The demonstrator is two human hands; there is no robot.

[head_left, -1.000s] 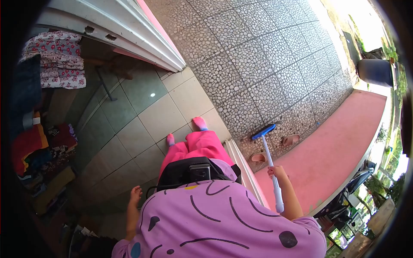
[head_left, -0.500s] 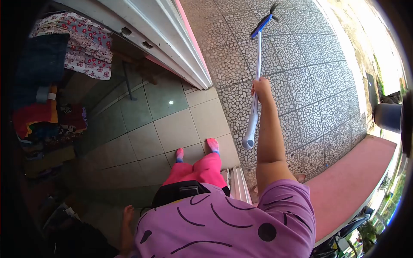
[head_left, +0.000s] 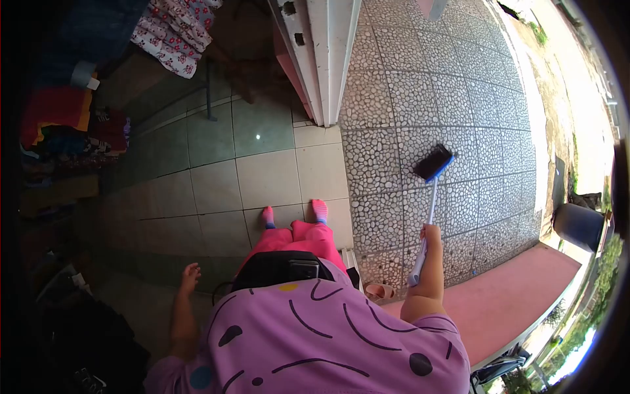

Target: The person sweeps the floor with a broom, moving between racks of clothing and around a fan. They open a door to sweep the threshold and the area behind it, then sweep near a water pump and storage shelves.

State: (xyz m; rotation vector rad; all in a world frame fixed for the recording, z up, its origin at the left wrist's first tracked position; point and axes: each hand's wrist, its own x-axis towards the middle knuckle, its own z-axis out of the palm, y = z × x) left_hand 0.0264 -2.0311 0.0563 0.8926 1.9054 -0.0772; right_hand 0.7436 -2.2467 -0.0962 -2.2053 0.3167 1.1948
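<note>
At the far left, a heap of folded clothes in red, orange and dark colours sits against the dim wall, with a flowered cloth lying above it. The left hand hangs low beside the person's hip with its fingers loosely spread, holding nothing, over the smooth grey tiled floor. The person's feet in pink socks stand at the edge of those tiles, close to the threshold. Ahead of the feet, a white door frame runs up the picture and divides the indoor tiles from the pebbled paving outside. To the right of the feet, the right hand is closed around the pale handle of a broom, gripping it partway along, with the handle's lower end sticking out below the hand. The broom slants up and away from the hand, and its blue-backed dark brush head rests on or just over the pebbled paving, well apart from the left hand. A sandal lies just by the step below the right forearm. Further right, a pink ledge borders the paving, and a dark barrel stands at its far end.
</note>
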